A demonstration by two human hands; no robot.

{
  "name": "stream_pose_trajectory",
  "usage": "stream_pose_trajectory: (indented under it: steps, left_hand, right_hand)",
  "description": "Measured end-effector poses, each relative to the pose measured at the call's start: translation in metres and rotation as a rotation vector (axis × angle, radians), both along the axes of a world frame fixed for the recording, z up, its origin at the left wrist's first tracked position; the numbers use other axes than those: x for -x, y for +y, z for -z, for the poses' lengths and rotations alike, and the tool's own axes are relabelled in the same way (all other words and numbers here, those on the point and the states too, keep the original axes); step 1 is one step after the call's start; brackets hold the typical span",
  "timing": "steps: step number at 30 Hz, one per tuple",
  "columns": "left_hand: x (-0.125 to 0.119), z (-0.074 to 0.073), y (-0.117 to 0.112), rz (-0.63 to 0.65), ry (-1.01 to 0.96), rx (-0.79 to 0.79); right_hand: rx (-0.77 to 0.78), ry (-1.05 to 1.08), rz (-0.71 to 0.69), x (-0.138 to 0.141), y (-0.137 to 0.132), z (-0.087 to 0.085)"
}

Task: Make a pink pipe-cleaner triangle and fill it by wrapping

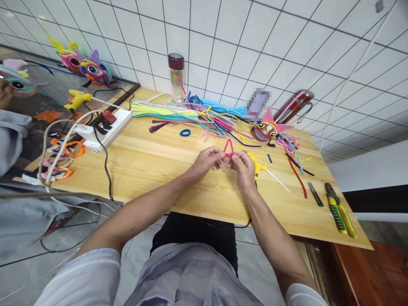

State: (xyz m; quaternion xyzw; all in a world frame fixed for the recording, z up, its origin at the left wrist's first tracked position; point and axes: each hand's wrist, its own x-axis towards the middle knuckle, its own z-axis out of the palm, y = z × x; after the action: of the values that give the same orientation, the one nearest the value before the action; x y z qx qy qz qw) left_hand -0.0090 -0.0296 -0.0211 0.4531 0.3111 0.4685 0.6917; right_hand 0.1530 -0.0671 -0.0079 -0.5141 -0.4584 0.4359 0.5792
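Observation:
A bright pink pipe cleaner (pixel 228 146), bent into a narrow triangle with its point away from me, is held above the wooden table. My left hand (pixel 210 160) pinches its lower left corner between thumb and fingertips. At the lower right corner, my right hand (pixel 242 168) grips it the same way. A yellow glue gun (pixel 256 163) with a white glue stick lies just beyond my right hand, partly hidden by it. Farther back lies a heap of pipe cleaners (pixel 216 121) in many colours, and a coiled blue pipe cleaner (pixel 185 133) rests nearer.
A decorated fish-like figure (pixel 266 131) sits at the back right. Snips (pixel 315 194) and green-yellow pliers (pixel 338 211) lie at right. A glass bottle (pixel 176 78) stands by the wall. Left are a power strip (pixel 108 129), cables and another person's sleeve (pixel 12 131).

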Motion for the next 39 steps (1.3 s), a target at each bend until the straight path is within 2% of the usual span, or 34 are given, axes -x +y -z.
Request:
stream_pose_trajectory:
  steps: [12,19,24,32,39]
  left_hand:
    - [-0.0021,-0.0019,-0.0024,0.005,-0.007,0.059]
    - [-0.0023,-0.0015,-0.0018,-0.022,-0.001,0.024]
    - [-0.0024,-0.0001,-0.0014,0.023,0.035,0.035]
    - [-0.0003,0.0,0.0013,0.011,0.052,-0.021]
    - [-0.0011,-0.0006,-0.0012,0.069,0.102,-0.087]
  right_hand:
    - [-0.024,0.009,-0.004,-0.0003,0.002,0.0014]
    - [-0.048,-0.039,0.023,-0.0022,0.0034,0.0069]
    - [-0.072,-0.061,0.037,-0.0029,0.0038,0.007]
    - [-0.026,-0.011,0.003,-0.0011,0.0022,0.0047]
    - [0.001,-0.051,0.0,-0.0004,0.003,0.0045]
